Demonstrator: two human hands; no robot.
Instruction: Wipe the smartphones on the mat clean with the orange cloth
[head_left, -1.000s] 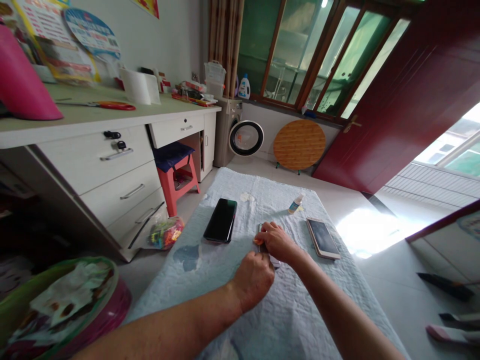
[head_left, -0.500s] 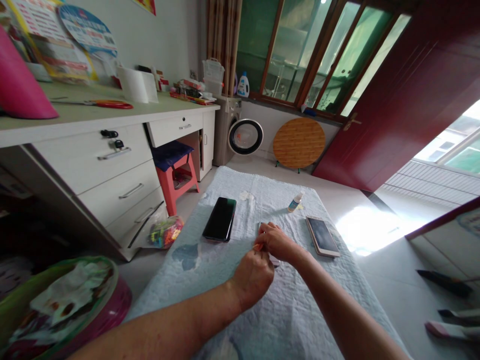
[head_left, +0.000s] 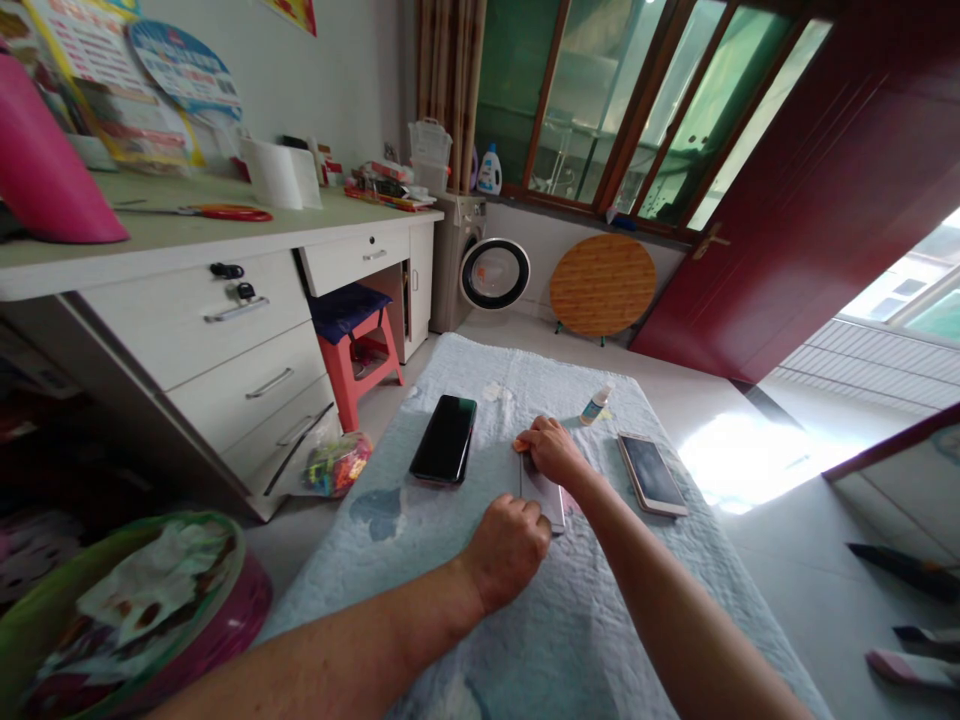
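A phone [head_left: 544, 493] lies face up on the light blue quilted cloth [head_left: 465, 610] between my hands. My left hand [head_left: 508, 548] is closed at the phone's near end, fingers pressed against its edge. My right hand [head_left: 551, 449] is closed at the phone's far end, pinching a small orange piece [head_left: 519, 445] against the screen. A black phone [head_left: 444, 452] lies to the left. A gold phone [head_left: 652, 474] lies to the right. A small bottle [head_left: 595, 405] lies on its side beyond my right hand.
A white desk with drawers [head_left: 225, 330] stands at the left, with a red stool [head_left: 352, 345] under it. A green and pink basin [head_left: 127, 620] full of used paper is at the near left. A colourful bag [head_left: 337, 464] lies on the floor.
My right hand has slid away from me along the phone to its far end, uncovering the screen. My left hand has stayed at the near end.
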